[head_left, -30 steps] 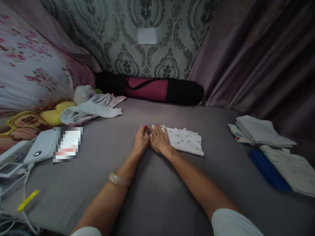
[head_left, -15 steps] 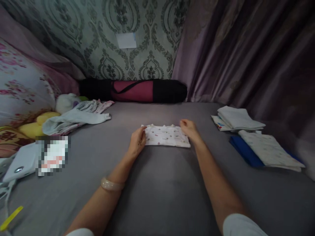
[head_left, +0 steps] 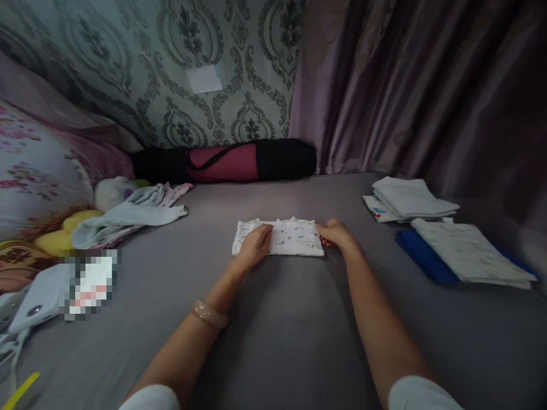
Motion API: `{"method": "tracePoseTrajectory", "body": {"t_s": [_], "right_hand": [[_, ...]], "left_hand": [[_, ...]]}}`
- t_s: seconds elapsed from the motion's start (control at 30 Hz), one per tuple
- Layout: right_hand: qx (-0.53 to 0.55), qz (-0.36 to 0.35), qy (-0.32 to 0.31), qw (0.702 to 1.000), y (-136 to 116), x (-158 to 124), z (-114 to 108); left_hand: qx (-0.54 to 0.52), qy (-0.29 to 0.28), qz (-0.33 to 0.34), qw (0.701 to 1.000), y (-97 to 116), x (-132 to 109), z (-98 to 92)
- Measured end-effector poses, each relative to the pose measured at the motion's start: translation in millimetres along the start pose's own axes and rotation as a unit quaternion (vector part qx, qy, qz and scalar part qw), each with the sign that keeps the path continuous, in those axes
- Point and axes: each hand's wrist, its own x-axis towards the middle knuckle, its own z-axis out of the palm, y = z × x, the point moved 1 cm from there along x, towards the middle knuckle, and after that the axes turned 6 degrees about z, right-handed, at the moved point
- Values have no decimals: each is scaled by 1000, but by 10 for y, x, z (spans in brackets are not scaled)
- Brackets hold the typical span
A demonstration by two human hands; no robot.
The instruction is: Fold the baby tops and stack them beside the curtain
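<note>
A folded white cloth (head_left: 293,242) with a small scattered print lies flat on the grey sheet in front of me. Its far edge is uneven, with little raised folds. My left hand (head_left: 256,246) rests on top of it, left of its middle, fingers laid along the fabric. At the cloth's right edge, my right hand (head_left: 336,233) has its fingers closed on the side of the fabric. Those fingertips are partly hidden under the hand.
Folded cloths (head_left: 412,197) and a beige cloth (head_left: 468,250) over a blue one are stacked at right. Loose clothes (head_left: 132,216), a yellow plush toy (head_left: 64,230) and a white device (head_left: 43,296) lie left. A black and red bag (head_left: 226,162) lies along the wall.
My left hand has moved from the cloth's left edge onto its top. My right hand has come down from the far right corner to the right edge. The view has shifted slightly.
</note>
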Motion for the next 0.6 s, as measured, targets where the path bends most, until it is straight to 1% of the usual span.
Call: {"method": "tracePoseTrajectory", "body": {"t_s": [0.1,0.2,0.3,0.4,0.5,0.6], "right_hand": [[-17,-11,0,1000,6,-45,-29],[-45,-47,11,998,41,-32,-35],[-57,-81,33,995,67,26,9],[-61,-98,33,993,44,64,75],[-43,-117,43,991,-17,25,100],[18,-124,45,991,-76,-73,82]], "left_hand": [[8,-8,-4,1000,88,66,105],[37,-11,-7,999,139,81,173],[72,-22,-30,997,172,60,209],[94,-41,-51,993,211,32,231],[97,-52,-63,992,243,20,241],[90,-54,-65,992,238,25,235]]}}
